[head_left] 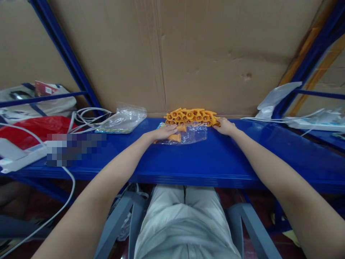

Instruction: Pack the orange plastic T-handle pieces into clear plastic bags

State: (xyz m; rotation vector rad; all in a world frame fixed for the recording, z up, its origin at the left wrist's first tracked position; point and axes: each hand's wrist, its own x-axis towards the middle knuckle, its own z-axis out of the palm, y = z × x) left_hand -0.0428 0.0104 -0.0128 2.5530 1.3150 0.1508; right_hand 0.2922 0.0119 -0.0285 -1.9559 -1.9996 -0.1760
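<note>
- Working at blue table [226,162].
- Resting left hand [163,133] on orange pieces [175,138], unable to tell grip.
- Touching orange pile [190,116] with right hand [226,126], likewise untellable; best steadying lightly.

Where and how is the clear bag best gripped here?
Probably pinch the clear bag at its right end, coming from the near side: that end lies uncovered, while the left hand covers its left part and orange pieces are stacked behind.
</note>
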